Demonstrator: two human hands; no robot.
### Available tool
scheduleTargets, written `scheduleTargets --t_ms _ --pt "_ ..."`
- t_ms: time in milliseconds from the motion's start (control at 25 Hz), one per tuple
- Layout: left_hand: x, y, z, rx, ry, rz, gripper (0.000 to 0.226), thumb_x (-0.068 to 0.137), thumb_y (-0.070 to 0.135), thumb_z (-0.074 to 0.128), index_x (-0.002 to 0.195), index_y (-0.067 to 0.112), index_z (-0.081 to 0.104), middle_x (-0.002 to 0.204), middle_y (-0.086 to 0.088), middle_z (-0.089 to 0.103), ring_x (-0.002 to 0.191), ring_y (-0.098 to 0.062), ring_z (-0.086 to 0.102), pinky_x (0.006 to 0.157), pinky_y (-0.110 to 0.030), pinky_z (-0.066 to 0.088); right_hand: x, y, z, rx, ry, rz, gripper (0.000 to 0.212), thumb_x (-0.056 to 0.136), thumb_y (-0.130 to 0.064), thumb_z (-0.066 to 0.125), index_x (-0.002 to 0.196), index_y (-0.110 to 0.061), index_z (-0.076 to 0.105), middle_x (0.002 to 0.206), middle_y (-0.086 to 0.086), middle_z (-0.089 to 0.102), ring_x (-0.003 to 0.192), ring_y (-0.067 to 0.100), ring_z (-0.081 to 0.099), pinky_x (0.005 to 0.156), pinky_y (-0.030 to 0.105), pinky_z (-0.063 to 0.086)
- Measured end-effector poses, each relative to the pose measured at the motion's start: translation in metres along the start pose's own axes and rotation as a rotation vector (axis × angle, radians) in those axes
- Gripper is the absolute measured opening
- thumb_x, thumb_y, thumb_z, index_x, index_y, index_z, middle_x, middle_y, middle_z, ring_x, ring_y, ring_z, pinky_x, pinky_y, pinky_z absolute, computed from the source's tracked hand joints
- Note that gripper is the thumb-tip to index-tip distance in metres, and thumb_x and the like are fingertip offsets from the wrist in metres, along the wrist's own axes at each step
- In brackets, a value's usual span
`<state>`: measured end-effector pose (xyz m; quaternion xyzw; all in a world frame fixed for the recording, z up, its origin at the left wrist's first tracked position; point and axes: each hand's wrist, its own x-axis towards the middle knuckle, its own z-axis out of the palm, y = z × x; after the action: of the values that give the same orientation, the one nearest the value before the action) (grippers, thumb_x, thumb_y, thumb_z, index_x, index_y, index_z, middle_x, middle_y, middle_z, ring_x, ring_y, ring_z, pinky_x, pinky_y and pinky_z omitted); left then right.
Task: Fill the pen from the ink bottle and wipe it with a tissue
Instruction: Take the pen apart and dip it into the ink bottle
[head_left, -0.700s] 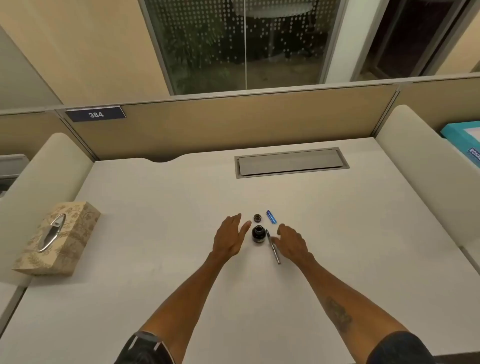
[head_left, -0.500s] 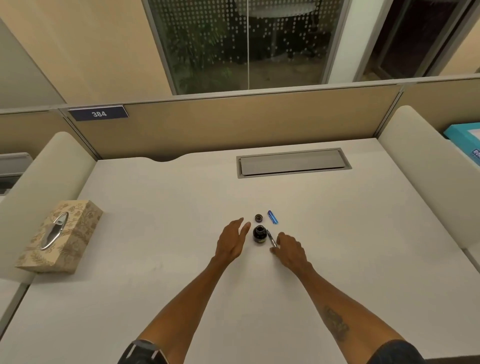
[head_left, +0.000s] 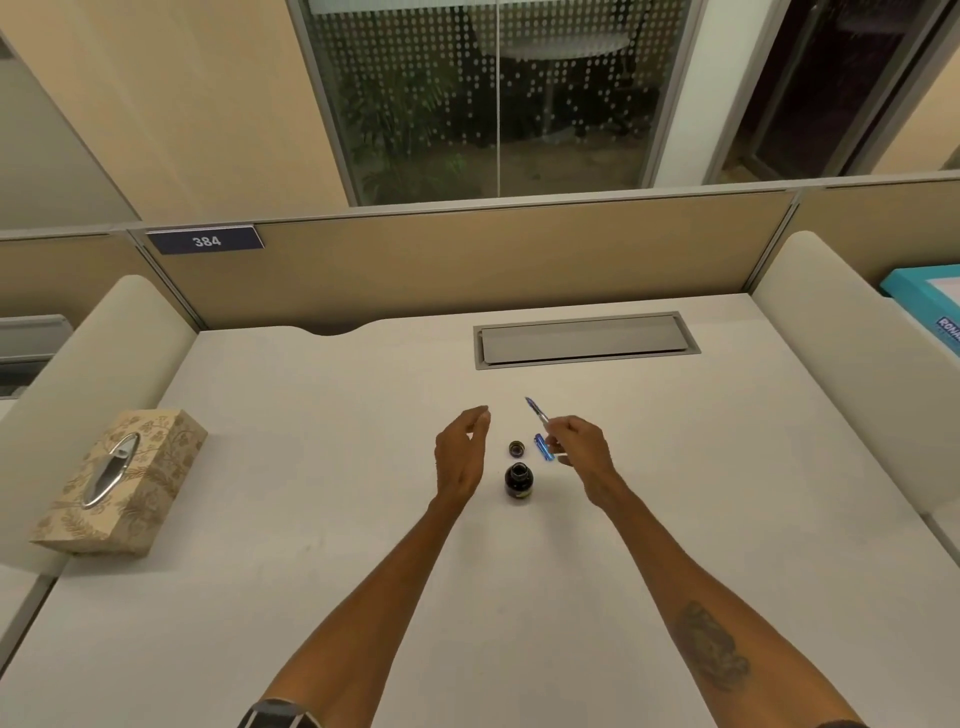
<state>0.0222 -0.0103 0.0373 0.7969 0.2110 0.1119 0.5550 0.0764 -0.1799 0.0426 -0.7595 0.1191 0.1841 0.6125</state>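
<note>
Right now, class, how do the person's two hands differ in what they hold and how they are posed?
The right hand pinches the pen, its tip pointing up and away; the left hand holds nothing, fingers loosely open. The right hand is right of the open ink bottle, the left hand left of it. Both hover above the desk.

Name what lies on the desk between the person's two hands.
In the head view, between the left hand and right hand stand the open ink bottle, its cap and the blue pen cap.

Ink bottle (head_left: 518, 480) mid-desk (head_left: 311, 571), its cap (head_left: 516, 448) just behind, pen cap (head_left: 541, 447) right of that, tissue box (head_left: 120, 483) at left edge
</note>
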Motion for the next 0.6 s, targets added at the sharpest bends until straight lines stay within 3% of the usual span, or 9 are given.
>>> scheduleTargets --t_ms 80,240,600 --pt "0.006 0.011 0.004 -0.169 -0.101 -0.035 0.027 0.101 0.030 0.054 0.114 0.015 0.073 0.113 0.003 0.075 0.103 -0.012 0.070 0.092 -0.025 0.052 -0.008 -0.018 0.004 0.160 -0.134 -0.004 0.018 0.093 -0.022 0.061 0.096 -0.008 0.073 0.080 0.005 0.062 0.069 0.016 0.060 0.064 0.024 0.050" --pt "0.012 0.021 0.007 -0.465 -0.207 -0.152 0.027 0.102 0.024 0.054 0.116 0.011 0.073 0.113 -0.007 0.076 0.109 -0.023 0.071 0.098 -0.032 0.055 -0.019 -0.030 0.011 0.210 -0.308 -0.027 0.031 0.099 -0.030 0.055 0.102 -0.005 0.074 0.068 -0.002 0.054 0.061 0.012 0.052 0.063 0.025 0.050" --pt "0.013 0.023 0.001 -0.710 -0.304 -0.232 0.035 0.105 0.022 0.044 0.130 0.006 0.064 0.126 -0.008 0.071 0.115 -0.023 0.068 0.100 -0.037 0.054 -0.031 -0.040 0.025 0.140 -0.304 0.010 0.041 0.101 -0.040 0.048 0.083 -0.008 0.066 0.067 0.005 0.067 0.064 0.022 0.071 0.062 0.027 0.054"
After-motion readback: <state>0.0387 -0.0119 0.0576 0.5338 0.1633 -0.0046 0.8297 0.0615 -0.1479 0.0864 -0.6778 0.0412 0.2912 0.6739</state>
